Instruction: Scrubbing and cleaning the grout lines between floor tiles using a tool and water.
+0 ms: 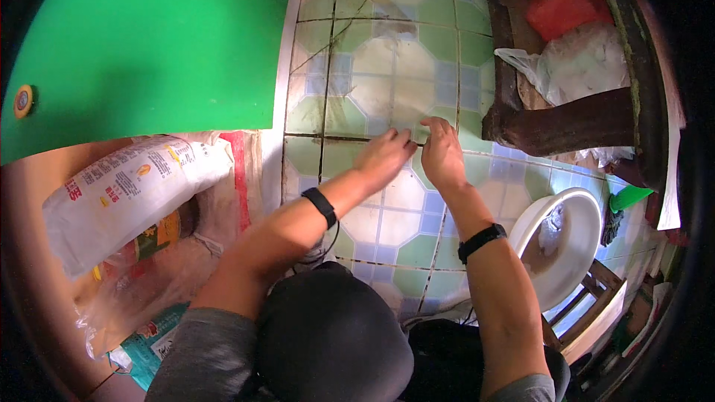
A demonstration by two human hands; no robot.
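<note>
Above the tiled floor [394, 61], my left hand [385, 157] reaches forward with its fingers curled and bunched. The inside of its grip is hidden, and nothing shows sticking out of it. Close beside it on the right, a small gap away, is my right hand [443, 153]. Its fingers are bent toward the left hand, and nothing is visible in them. Dark bands go round both wrists. Right of my right forearm stands a white plastic basin [586, 201] with murky liquid and a pale, shiny thing [553, 229] inside.
At the left, a green cabinet door [167, 39] with a round knob stands open before a compartment holding a printed white sack [145, 178] and a teal package [153, 340]. Upper right, a dark wooden frame [564, 123] surrounds plastic bags [586, 61]. A wooden stool [592, 312] stands near the basin.
</note>
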